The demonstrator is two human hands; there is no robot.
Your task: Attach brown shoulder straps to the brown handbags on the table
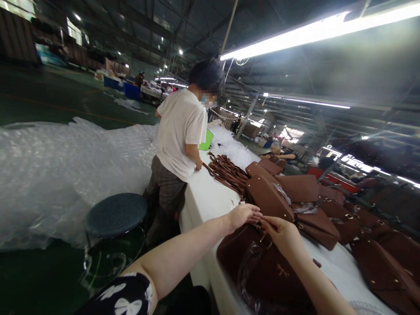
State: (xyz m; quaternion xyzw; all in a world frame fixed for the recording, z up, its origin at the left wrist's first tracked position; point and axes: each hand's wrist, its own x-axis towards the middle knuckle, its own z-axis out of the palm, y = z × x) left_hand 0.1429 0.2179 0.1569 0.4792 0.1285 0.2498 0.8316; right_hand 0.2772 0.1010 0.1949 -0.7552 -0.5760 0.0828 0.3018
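A dark brown handbag (265, 275) with gold-coloured fittings lies in front of me near the table's edge. Clear plastic wraps its handle (247, 271). My left hand (243, 215) reaches over the bag's top edge, its fingers stretched out and nearly touching the fingers of my right hand. With finger and thumb closed together, my right hand (282, 234) pinches at the same top edge, just above a gold-coloured ring (266, 240). What sits between those fingertips is too small and too covered to make out.
Brown handbags (272, 197) crowd the white table (200, 199) on the right. Beyond my hands lies a heap of brown straps (228, 173). A co-worker (180, 131) stands at the table's left side, near a round stool (116, 214) and piled clear plastic (72, 170).
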